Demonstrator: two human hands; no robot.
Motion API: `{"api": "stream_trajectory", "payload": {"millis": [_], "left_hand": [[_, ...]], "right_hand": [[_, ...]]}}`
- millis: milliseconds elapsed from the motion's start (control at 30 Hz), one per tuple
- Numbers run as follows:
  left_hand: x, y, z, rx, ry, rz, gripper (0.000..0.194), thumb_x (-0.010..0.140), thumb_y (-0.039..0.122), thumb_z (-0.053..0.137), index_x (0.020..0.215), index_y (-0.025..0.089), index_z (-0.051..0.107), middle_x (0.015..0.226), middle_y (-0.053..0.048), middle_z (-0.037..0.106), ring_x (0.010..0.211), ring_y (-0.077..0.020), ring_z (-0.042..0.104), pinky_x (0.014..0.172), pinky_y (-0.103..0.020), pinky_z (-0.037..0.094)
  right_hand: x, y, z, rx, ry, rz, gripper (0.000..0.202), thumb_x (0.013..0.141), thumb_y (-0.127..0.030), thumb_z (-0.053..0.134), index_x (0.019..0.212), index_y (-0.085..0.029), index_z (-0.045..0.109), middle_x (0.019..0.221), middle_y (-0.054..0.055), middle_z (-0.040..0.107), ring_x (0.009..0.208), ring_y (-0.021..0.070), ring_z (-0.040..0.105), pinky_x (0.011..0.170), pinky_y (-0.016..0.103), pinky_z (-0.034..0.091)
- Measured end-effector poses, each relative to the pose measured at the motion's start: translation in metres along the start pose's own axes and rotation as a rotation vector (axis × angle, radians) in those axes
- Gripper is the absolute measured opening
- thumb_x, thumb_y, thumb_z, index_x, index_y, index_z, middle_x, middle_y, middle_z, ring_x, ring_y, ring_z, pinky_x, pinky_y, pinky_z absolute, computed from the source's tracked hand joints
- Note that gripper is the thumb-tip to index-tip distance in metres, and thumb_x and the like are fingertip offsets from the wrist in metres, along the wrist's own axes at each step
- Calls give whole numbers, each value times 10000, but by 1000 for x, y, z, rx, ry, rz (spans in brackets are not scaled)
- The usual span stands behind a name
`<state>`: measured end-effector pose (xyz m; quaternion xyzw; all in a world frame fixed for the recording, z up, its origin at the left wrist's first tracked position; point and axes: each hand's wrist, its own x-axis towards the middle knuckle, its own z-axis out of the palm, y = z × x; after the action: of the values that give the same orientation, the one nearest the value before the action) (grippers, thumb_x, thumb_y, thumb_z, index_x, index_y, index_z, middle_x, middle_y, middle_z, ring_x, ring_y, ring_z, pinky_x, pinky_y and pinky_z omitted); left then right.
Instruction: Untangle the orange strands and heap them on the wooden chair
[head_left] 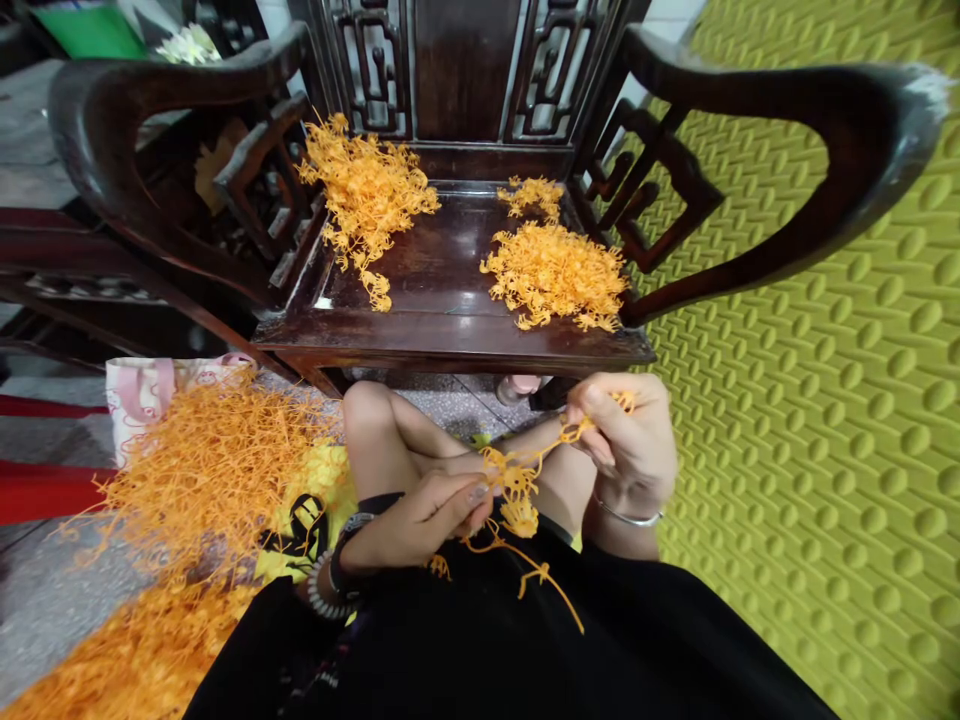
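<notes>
Orange openwork pieces on thin strands stretch between my two hands above my lap. My left hand pinches them between thumb and fingers, and a loose strand with a small knot hangs below it over the black clothing. Higher and to the right, my right hand is closed on the other end, with a bit of orange showing above its thumb. On the dark wooden chair seat lie a tall orange pile at the left and a lower pile at the right, with a small cluster behind it.
Large heaps of orange strands cover the floor at the left, beside a white and pink bag and a yellow bag. Curved chair arms rise on both sides. A textured yellow-green surface fills the right.
</notes>
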<state>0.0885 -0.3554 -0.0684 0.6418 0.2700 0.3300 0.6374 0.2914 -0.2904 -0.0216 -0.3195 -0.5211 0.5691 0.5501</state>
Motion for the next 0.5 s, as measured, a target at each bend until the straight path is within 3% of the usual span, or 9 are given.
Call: {"api": "stream_trajectory", "payload": {"millis": [100,200,333,400,500], "left_hand": [[1,-1,0,-6,9,29,377,1039,309,288,733,135,425,628,11,369,576,-81,321,583,-232,300],[3,-3,0,-67,-16,6,372,1039,316,286,742,136,421,624,11,368,571,-79,323,556,-230,286],[5,-4,1,-92,-21,-33,392,1034,356,286,729,141,408,605,12,350,553,-84,308,531,-241,260],[5,-3,1,-83,-13,-37,400,1033,360,283,720,142,405,600,8,350,549,-87,302,530,-246,254],[3,-1,0,-71,-15,-59,412,1028,384,278,712,146,395,595,1,351,546,-92,300,533,-250,259]], "right_hand": [[4,5,0,118,-40,-27,305,870,-347,646,633,-154,638,358,-57,292,264,18,162,309,191,51],[10,9,0,185,-119,-86,381,911,-359,595,592,-153,567,327,-65,236,272,29,164,323,193,111],[21,8,7,311,-235,-182,654,908,-483,564,430,-145,271,265,-46,155,247,40,158,307,180,177],[24,6,11,342,-197,-196,742,892,-543,548,394,-149,164,248,-33,122,238,48,148,291,183,172],[25,4,17,254,-23,-214,775,871,-590,548,362,-167,145,257,-24,127,232,65,167,272,207,160]]}}
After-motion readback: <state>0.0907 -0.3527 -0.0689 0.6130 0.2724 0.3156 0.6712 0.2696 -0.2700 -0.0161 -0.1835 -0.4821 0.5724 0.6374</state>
